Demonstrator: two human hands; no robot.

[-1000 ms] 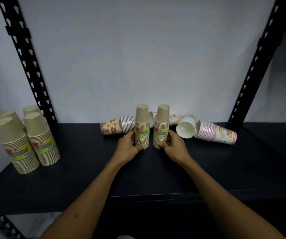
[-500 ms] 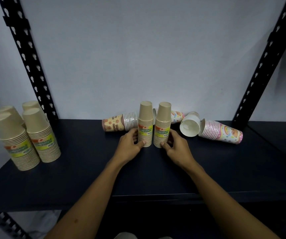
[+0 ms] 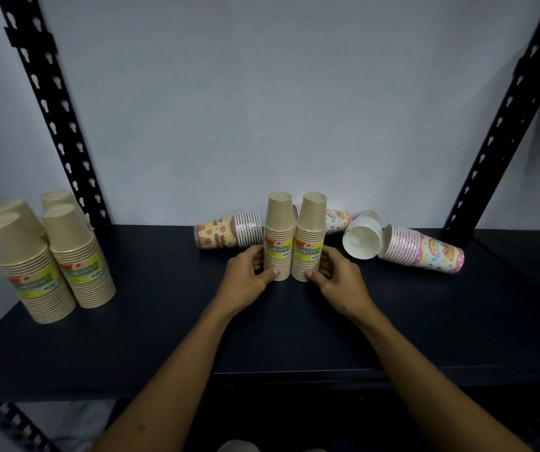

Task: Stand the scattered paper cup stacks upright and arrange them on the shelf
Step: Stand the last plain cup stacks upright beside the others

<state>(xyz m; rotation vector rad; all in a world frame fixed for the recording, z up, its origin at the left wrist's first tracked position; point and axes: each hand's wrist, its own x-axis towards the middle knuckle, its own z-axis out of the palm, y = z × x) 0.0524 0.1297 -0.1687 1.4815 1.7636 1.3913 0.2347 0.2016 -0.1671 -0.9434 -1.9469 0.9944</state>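
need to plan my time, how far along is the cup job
Done: four tan stacks stand upright at the shelf's left end. In hand: the left hand and right hand each hold an upright tan stack, the pair side by side at the middle. Left: the brown stack, white stack, pink stack and a patterned stack behind the pair lie on their sides.
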